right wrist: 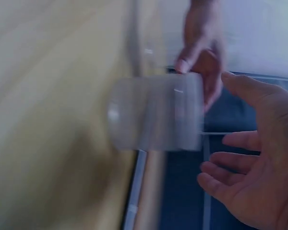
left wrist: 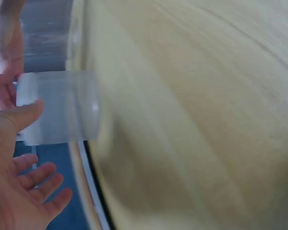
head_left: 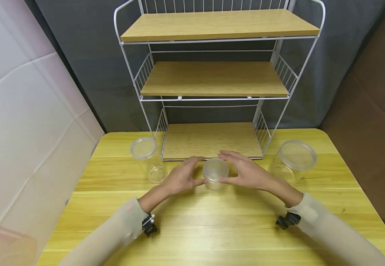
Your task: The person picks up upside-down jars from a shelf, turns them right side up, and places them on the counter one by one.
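A small clear jar (head_left: 215, 171) with a whitish lid stands upright on the table just in front of the shelf rack. From the left, my left hand (head_left: 183, 178) reaches toward it, thumb tip right at its side and fingers spread apart. On the other side my right hand (head_left: 245, 173) curves loosely about it, with the thumb (head_left: 229, 180) close to the lid's edge. Both wrist views show the jar (left wrist: 57, 108) between the two hands, with the fingers of each hand (right wrist: 230, 170) apart and not wrapped round it.
Behind the jar rises a white wire rack with three wooden shelves (head_left: 212, 140). A tall lidded clear jar (head_left: 144, 149) stands at the rack's left foot. To the right is a wider lidded clear jar (head_left: 297, 157). The wooden table (head_left: 209, 232) extends toward me.
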Demonstrator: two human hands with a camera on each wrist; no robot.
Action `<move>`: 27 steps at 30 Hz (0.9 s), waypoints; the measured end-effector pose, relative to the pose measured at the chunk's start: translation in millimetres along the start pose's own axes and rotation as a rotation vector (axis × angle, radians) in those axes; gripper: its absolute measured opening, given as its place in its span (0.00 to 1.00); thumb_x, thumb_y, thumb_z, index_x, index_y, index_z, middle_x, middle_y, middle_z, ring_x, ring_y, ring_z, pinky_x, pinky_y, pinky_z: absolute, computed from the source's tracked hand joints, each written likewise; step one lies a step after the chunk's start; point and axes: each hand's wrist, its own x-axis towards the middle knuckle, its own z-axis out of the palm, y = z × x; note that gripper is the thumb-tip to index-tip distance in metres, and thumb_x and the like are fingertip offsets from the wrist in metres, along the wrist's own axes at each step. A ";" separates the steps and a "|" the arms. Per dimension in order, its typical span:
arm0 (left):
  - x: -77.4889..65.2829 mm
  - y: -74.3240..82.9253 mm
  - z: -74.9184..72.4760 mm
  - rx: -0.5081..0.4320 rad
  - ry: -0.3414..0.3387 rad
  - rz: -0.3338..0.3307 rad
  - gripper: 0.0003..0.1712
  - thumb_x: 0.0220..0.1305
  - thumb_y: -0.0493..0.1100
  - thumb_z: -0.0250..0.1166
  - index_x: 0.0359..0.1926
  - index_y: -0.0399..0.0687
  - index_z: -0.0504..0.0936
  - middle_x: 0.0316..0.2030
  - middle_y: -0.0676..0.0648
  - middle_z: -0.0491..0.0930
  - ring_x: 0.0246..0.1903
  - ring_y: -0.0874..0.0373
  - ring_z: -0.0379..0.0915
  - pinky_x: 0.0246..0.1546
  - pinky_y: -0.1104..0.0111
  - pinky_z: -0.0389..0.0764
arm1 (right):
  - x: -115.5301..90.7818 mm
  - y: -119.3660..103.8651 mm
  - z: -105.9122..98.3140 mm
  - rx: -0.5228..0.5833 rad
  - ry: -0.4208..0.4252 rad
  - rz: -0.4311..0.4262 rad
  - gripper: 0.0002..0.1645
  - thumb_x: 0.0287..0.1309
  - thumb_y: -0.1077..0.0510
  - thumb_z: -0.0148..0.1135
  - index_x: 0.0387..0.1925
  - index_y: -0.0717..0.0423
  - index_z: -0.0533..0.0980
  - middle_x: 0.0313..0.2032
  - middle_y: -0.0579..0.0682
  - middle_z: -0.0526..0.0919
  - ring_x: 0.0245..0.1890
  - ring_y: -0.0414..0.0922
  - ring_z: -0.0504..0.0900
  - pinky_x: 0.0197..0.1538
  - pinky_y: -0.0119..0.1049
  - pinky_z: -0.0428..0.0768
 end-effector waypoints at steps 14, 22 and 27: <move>-20.9 38.3 -95.3 0.160 0.325 0.302 0.40 0.65 0.49 0.77 0.72 0.36 0.73 0.68 0.37 0.76 0.68 0.42 0.73 0.70 0.48 0.74 | -40.7 -10.4 -94.9 -0.117 -0.019 0.113 0.52 0.66 0.39 0.72 0.79 0.61 0.63 0.77 0.62 0.67 0.76 0.63 0.66 0.73 0.66 0.68; -40.2 29.9 -143.8 0.180 0.415 0.195 0.28 0.67 0.47 0.75 0.63 0.39 0.82 0.61 0.39 0.82 0.62 0.42 0.78 0.55 0.44 0.83 | -77.1 -0.6 -146.5 -0.154 -0.020 0.267 0.46 0.70 0.41 0.68 0.78 0.61 0.65 0.77 0.63 0.66 0.76 0.65 0.65 0.71 0.67 0.67; -56.9 9.8 -174.0 0.119 0.432 0.096 0.21 0.70 0.42 0.72 0.60 0.40 0.85 0.58 0.41 0.85 0.60 0.42 0.79 0.58 0.44 0.79 | -84.5 18.2 -169.5 -0.187 0.037 0.336 0.45 0.71 0.43 0.68 0.77 0.64 0.66 0.76 0.67 0.64 0.75 0.69 0.63 0.69 0.71 0.65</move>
